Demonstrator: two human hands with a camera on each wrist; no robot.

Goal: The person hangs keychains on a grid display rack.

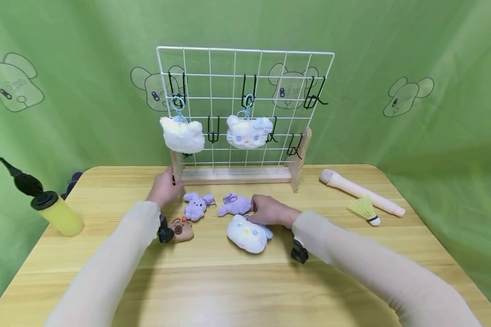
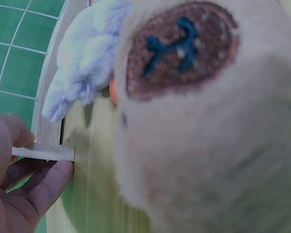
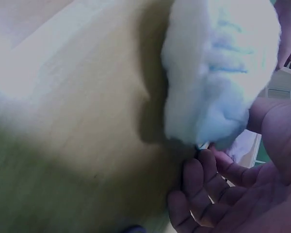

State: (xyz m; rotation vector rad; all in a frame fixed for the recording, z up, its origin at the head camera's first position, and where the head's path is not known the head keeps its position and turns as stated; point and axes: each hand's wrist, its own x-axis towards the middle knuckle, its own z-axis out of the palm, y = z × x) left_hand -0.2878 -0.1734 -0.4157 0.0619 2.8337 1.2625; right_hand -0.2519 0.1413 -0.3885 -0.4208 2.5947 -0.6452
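Observation:
At the left end of the white wire grid rack (image 1: 235, 49), my left hand (image 1: 166, 187) grips the wooden side foot (image 2: 51, 152) between thumb and fingers. My right hand (image 1: 272, 210) pinches a white plush cat-head keychain (image 1: 247, 235) with a blue bow at its top edge, low over the table. The fingers are curled by the bow in the right wrist view. Two similar cat-head plushes hang from black hooks; the left one (image 1: 182, 135) shows its plain back, the middle one (image 1: 248, 132) its face.
Between my hands lie a purple bunny plush (image 1: 196, 206), another purple plush (image 1: 235, 204) and a brown bear plush (image 1: 182, 230). A pinkish microphone-shaped stick (image 1: 362, 191) and a yellow shuttlecock (image 1: 366, 210) lie on the right. At far left stands a yellow bottle (image 1: 63, 218) with a black top.

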